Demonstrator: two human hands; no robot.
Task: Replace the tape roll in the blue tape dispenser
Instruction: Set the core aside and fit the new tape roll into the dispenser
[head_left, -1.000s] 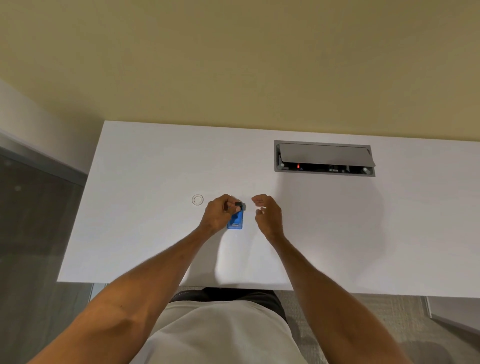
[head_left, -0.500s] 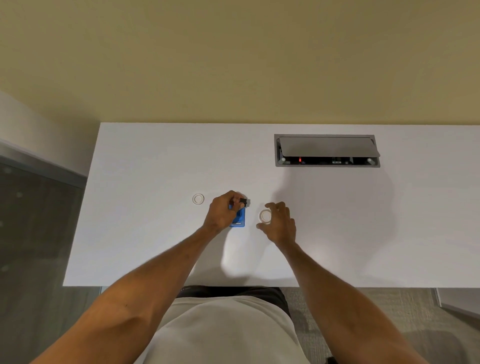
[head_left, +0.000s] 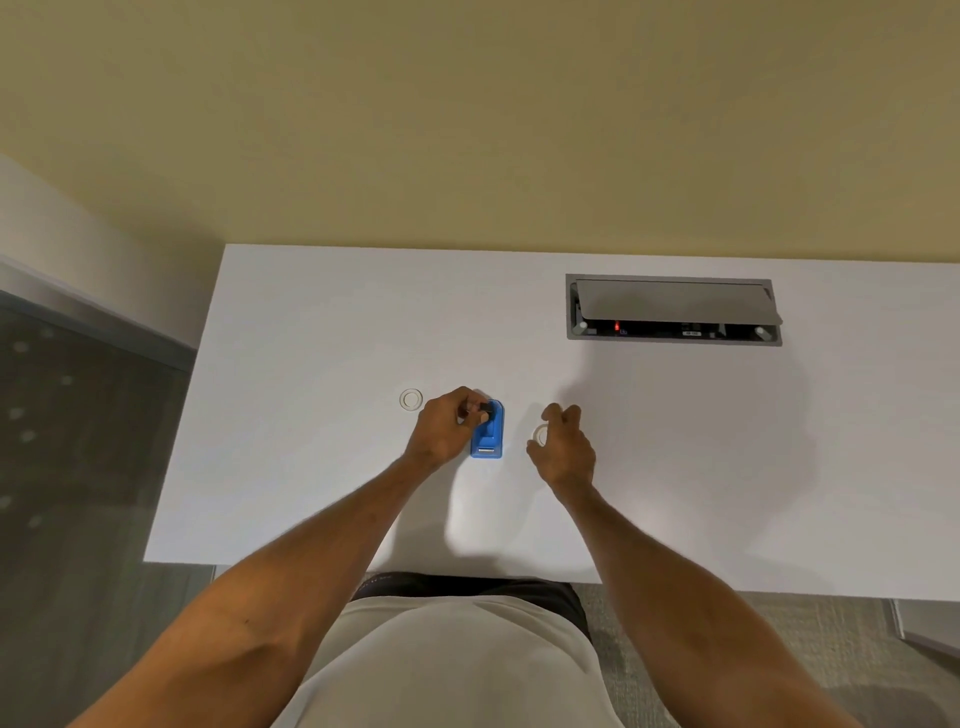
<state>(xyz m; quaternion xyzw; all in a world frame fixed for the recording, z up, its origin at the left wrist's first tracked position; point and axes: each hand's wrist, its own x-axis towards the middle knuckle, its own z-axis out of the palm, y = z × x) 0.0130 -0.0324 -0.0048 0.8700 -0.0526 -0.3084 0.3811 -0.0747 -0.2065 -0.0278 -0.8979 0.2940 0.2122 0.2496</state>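
While left fingers (head_left: 470, 410) pinch a black spool (head_left: 485, 407), the dispenser (head_left: 488, 431) lies lengthwise, cutter nearest.

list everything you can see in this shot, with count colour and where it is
desk: 1, white, fills the middle, against a yellowish wall
dispenser: 1, blue, on the desk near the centre, beside the left hand
black piece: 1, small, pinched in the left fingers over the dispenser's far end
tape rolls: 2, clear or whitish; one lies flat, left of the left hand; one lies at the right hand's fingers
cable box: 1, grey, sunk into the desk far right, flap ajar, small red light inside
floor: grey carpet, left and below the desk
left hand: at the dispenser
right hand: curled over the nearer roll
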